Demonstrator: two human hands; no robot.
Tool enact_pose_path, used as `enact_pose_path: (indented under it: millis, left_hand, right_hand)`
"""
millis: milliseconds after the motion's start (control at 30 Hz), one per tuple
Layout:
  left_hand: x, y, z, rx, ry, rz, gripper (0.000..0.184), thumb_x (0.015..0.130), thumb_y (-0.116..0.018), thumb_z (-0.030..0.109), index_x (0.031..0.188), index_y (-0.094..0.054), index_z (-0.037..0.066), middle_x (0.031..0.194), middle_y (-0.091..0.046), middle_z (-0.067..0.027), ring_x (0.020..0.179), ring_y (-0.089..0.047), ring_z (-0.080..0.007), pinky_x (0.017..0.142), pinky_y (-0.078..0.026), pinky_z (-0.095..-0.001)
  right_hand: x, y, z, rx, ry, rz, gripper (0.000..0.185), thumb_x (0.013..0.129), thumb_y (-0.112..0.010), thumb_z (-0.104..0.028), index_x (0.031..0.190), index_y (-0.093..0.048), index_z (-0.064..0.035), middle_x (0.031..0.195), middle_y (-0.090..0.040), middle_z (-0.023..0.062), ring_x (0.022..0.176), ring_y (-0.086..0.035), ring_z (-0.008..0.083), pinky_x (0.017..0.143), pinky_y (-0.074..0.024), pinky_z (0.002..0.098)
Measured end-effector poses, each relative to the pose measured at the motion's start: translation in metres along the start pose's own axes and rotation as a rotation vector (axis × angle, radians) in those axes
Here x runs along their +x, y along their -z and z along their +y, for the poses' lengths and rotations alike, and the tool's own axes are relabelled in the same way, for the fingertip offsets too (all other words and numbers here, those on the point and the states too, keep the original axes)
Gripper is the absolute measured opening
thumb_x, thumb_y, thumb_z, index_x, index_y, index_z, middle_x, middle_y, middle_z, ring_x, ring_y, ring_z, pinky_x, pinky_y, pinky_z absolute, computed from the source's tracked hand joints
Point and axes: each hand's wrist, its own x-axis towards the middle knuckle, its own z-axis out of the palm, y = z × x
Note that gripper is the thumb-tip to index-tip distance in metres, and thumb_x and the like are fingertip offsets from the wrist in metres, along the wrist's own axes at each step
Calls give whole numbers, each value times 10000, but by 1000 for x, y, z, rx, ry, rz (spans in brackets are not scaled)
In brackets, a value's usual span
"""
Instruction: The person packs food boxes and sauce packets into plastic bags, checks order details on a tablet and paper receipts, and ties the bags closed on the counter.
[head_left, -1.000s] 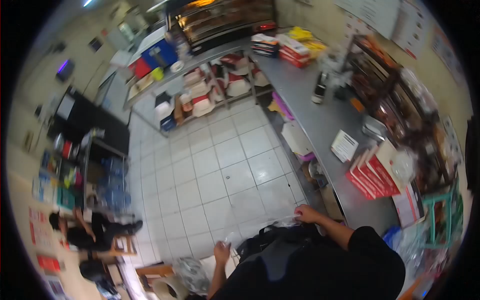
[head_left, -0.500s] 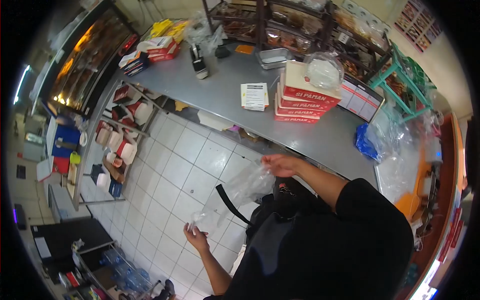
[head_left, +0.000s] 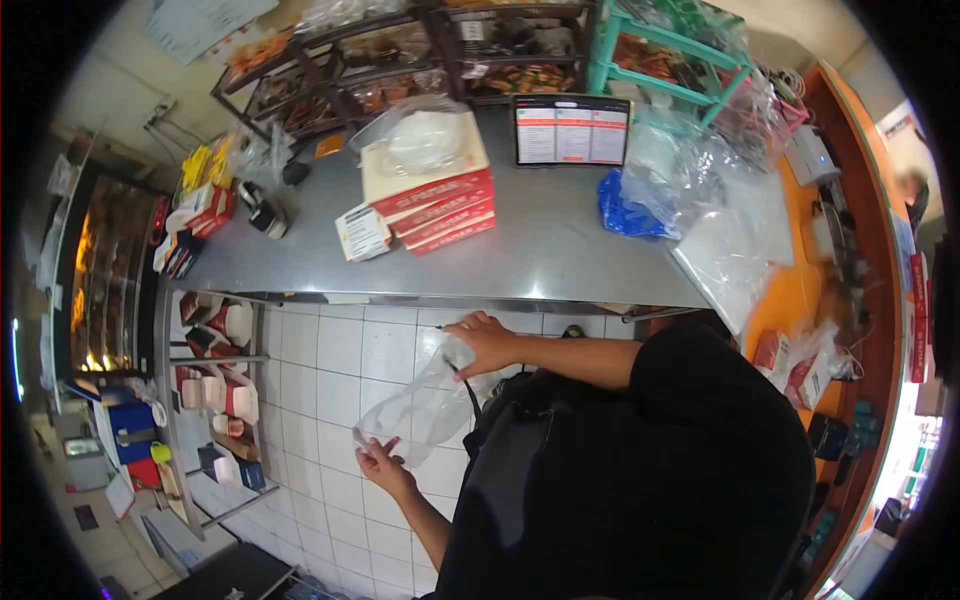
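A clear plastic bag (head_left: 415, 410) is stretched between my two hands, above the tiled floor and in front of my black shirt. My left hand (head_left: 387, 468) is closed on the bag's lower left edge, palm turned up with the fingers curled. At the bag's upper end, my right hand (head_left: 482, 342) grips it with the fingers bent, beside the counter's front edge. A dark strap (head_left: 462, 382) hangs close to the bag, just below my right hand.
A steel counter (head_left: 540, 255) runs ahead, holding stacked red-and-white boxes (head_left: 445, 215), a tablet screen (head_left: 572, 135), a blue plastic bag (head_left: 632, 208) and loose clear bags (head_left: 690, 170). Dark racks (head_left: 400, 55) line the back. Shelved cartons (head_left: 225, 395) stand at left.
The view has turned right, so the counter now lies straight ahead. My hands have spread the plastic bag wider, and my right hand now shows from its back with fingers bent over the bag.
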Motion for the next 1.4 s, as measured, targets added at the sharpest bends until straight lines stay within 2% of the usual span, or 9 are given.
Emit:
enact_pose_path:
  millis: [167,300,500,600,800,1067,1167,1233,1400]
  left_hand:
    - [-3,-16,-16,288,-64,104,241,939,-586,208,1009,-460,16,810,-550,-74,508,-517,-133,401,-344,-210]
    - [-37,-76,-7,199,-243,129,269,952,-546,181,1145,-448,21,711,-572,-105,446,-443,-111,384,-323,-220]
    - [-96,-135,18,-15,-6,-199,399,982,-460,186,1360,-401,70,874,-666,-179,398,-407,-68,369,-300,-204]
    - [-112,-157,9,-60,51,-142,350,979,-471,209,1297,-471,65,924,-671,-166,397,-406,-64,377,-293,-188]
    - [-117,-180,3,20,48,-225,284,975,-512,218,1195,-521,39,907,-687,-158,397,-405,-45,378,-298,-180]
    - [-140,-223,-6,16,80,-339,262,971,-554,218,1159,-544,36,731,-643,-77,403,-401,-43,382,-298,-191]
    - [-143,-244,0,-77,118,-377,233,980,-538,198,1149,-544,38,616,-521,-4,427,-379,-36,397,-296,-200]
    - [-150,-254,23,-223,148,-383,206,987,-530,191,1130,-543,43,571,-411,32,468,-371,-36,408,-290,-199]
    - [-154,-254,57,-321,77,-348,193,986,-538,196,1109,-545,48,581,-437,33,496,-390,-43,432,-302,-191]
  right_hand:
    - [-61,102,89,218,-93,379,571,801,-718,-325,1285,-511,-103,1245,-547,149,1187,-481,331,1030,-356,486]
    - [-120,244,130,-663,-546,887,540,713,-736,-203,1217,-559,-120,1185,-569,112,1181,-477,332,1035,-348,480]
    - [-231,350,233,-936,-687,1136,41,828,-671,-144,811,-709,-137,870,-608,30,841,-588,257,709,-465,405]
    - [-298,415,234,-1141,-714,1384,60,843,-666,-136,837,-718,-166,671,-582,27,563,-558,196,507,-443,338]
    - [-422,469,206,-1292,-998,1797,327,750,-676,-136,1075,-714,-124,888,-598,116,779,-614,266,641,-525,388]
    - [-307,406,175,-1164,-559,1657,441,852,-642,-148,1245,-506,0,1224,-459,206,1186,-425,370,1004,-340,494]
    - [-235,373,215,-158,-450,1220,213,805,-677,-55,1013,-644,-28,1006,-653,168,936,-618,298,872,-469,359]
    - [-198,354,305,277,-628,988,241,837,-671,-199,996,-666,-18,934,-677,155,927,-652,316,797,-496,355]
    - [-163,331,467,-6,-1235,728,385,796,-691,-342,1001,-681,-16,905,-676,197,892,-650,353,796,-487,434]
